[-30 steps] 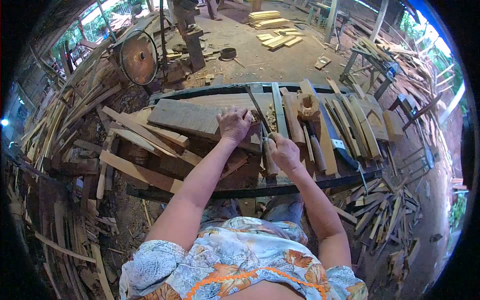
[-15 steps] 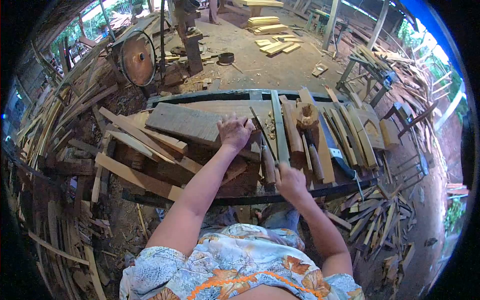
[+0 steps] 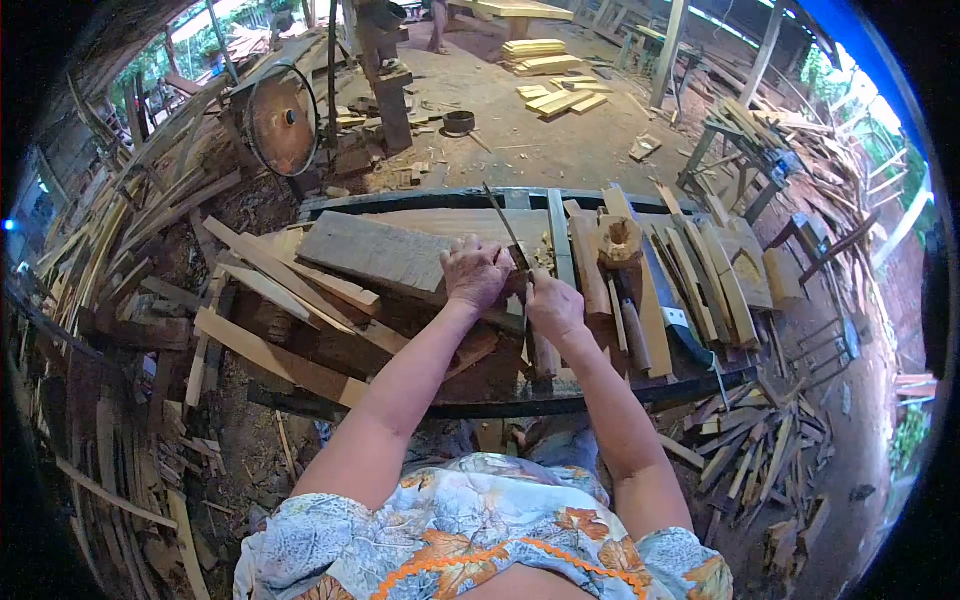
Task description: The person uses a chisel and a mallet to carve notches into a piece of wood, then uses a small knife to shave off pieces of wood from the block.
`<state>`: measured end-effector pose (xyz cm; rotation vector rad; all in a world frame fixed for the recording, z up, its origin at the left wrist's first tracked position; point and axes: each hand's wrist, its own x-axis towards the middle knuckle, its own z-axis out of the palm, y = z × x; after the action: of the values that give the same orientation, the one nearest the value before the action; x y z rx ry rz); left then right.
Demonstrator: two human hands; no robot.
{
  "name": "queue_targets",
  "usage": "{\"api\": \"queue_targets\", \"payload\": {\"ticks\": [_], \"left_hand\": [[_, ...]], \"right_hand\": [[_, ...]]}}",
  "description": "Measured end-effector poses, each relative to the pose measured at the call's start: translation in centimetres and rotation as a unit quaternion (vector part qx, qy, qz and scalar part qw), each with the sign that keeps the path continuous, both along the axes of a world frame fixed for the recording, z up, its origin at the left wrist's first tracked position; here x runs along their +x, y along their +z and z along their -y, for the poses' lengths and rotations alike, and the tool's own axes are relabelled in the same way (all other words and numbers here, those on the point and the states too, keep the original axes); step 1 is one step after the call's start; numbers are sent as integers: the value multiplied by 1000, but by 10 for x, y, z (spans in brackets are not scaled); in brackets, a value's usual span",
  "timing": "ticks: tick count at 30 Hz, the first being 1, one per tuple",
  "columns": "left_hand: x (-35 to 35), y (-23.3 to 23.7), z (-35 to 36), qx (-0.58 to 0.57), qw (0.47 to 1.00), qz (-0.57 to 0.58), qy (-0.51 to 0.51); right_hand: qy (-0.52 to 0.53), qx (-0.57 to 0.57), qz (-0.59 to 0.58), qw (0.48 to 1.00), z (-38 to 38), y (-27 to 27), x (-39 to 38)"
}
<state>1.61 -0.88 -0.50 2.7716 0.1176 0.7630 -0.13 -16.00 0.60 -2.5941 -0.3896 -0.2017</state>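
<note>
My left hand (image 3: pixel 475 272) lies at the right end of a thick, weathered board (image 3: pixel 365 250), fingers bent over a small dark wooden piece (image 3: pixel 516 284) that is mostly hidden. My right hand (image 3: pixel 553 305) is closed on the near end of a long, thin, dark file (image 3: pixel 500 213). The file slants away from me, past the left fingertips, and its handle is covered by my fist. Close to the right hand lie a wooden handle (image 3: pixel 545 356) and a narrow grey-green strip (image 3: pixel 561 238).
A hollowed wooden block (image 3: pixel 620 240), a teal-handled saw (image 3: pixel 688 337) and several wood strips (image 3: pixel 725 275) lie on the bench's right side. Loose planks (image 3: pixel 280 355) overlap at left. Scrap wood (image 3: pixel 765 440) is heaped below. Beyond stand a round disc (image 3: pixel 283 122) and stacked yellow boards (image 3: pixel 537 55).
My right hand has moved forward and slightly left, pushing the file farther past my left hand. The left hand stays at the board's end. The view has shifted slightly.
</note>
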Motion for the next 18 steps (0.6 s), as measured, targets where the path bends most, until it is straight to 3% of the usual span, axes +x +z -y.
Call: {"api": "queue_targets", "payload": {"ticks": [9,18], "left_hand": [[0,0,0,-31,999,16,-9],[-1,-1,0,-10,999,35,-2]], "right_hand": [[12,-69,-42,997,67,1,-114],[17,-61,-29,998,68,6,-114]]}}
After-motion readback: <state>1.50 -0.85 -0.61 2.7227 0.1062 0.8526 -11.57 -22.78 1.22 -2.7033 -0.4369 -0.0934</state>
